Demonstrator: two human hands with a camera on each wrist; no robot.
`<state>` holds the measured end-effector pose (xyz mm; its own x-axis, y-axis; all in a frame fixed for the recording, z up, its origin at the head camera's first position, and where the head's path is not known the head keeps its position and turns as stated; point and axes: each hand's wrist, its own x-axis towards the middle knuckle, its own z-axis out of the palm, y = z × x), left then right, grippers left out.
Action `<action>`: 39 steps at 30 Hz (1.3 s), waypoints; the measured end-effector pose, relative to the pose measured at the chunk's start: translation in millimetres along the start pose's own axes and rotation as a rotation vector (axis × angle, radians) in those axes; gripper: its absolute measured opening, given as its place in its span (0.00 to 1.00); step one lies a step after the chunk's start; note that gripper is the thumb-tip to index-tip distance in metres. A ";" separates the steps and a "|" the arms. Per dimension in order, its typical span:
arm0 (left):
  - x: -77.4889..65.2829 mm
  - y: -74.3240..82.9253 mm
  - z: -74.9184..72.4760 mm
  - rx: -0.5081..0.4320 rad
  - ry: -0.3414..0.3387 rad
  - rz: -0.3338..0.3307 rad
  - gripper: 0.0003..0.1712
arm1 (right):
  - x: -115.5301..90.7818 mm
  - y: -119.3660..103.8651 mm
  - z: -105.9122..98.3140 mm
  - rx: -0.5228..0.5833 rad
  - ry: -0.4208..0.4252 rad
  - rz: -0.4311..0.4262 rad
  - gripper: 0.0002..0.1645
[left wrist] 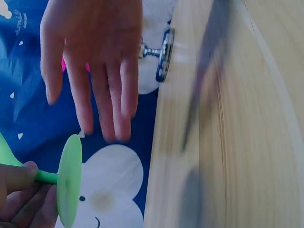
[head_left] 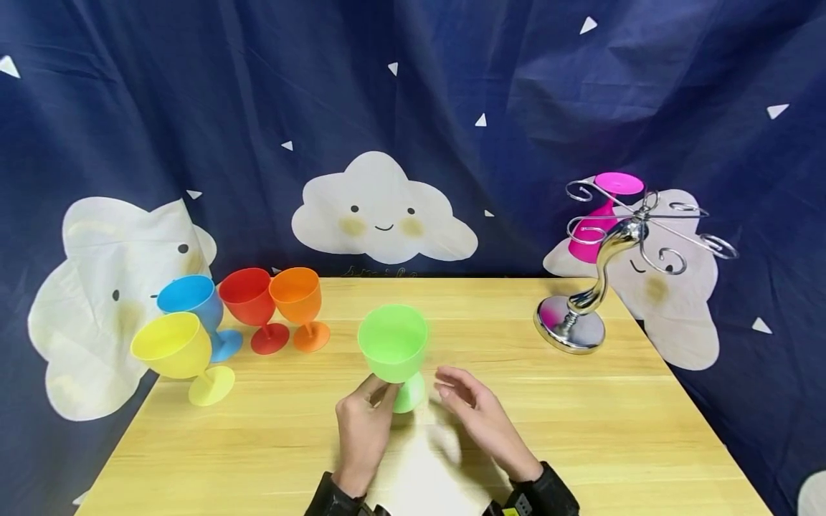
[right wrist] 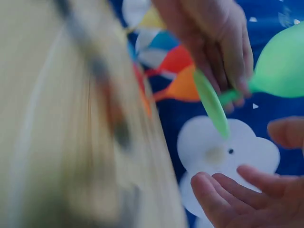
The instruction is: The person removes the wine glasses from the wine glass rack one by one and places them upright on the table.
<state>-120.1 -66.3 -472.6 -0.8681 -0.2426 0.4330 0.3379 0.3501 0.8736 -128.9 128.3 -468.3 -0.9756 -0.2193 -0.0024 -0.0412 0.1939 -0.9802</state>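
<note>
A green plastic goblet point(head_left: 393, 344) is held upright above the table, its round foot clear of the wood in the left wrist view. My left hand point(head_left: 366, 426) pinches its stem between thumb and fingers; the green foot point(left wrist: 70, 180) shows beyond the fingertips. To the right of the goblet, my right hand point(head_left: 479, 419) is apart from it, fingers loosely bent and holding nothing. In the right wrist view the right hand's spread fingers point(right wrist: 213, 199) are below the goblet's foot point(right wrist: 211, 102).
Yellow point(head_left: 171, 347), blue point(head_left: 193, 301), red point(head_left: 248, 297) and orange point(head_left: 297, 297) goblets stand at the left back. A chrome rack point(head_left: 606, 265) with curled wire arms stands at the right back, a pink goblet point(head_left: 603, 215) hanging upside down on it. Behind hangs a blue cloth point(head_left: 413, 107).
</note>
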 end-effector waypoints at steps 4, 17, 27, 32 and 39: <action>2.1 -5.9 -9.4 0.052 -0.006 -0.074 0.13 | -3.1 -2.6 -16.5 -0.432 0.104 -0.142 0.33; 1.5 -29.5 -32.2 0.206 -0.019 -0.169 0.14 | -7.1 21.2 -70.2 -1.036 0.244 -0.351 0.39; 3.5 -55.1 -50.4 0.259 -0.048 -0.263 0.14 | -16.9 27.0 -81.8 -0.985 0.213 -0.268 0.37; 6.9 -60.3 -63.2 0.303 -0.066 -0.299 0.11 | -18.5 28.2 -84.8 -0.965 0.206 -0.251 0.35; 21.2 -72.4 -92.1 0.391 -0.072 -0.352 0.13 | -20.4 29.6 -88.0 -0.970 0.208 -0.250 0.35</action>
<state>-129.5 -180.2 -506.2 -0.9322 -0.3480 0.0998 -0.1273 0.5731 0.8095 -129.2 222.7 -479.8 -0.9296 -0.2073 0.3048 -0.3151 0.8760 -0.3653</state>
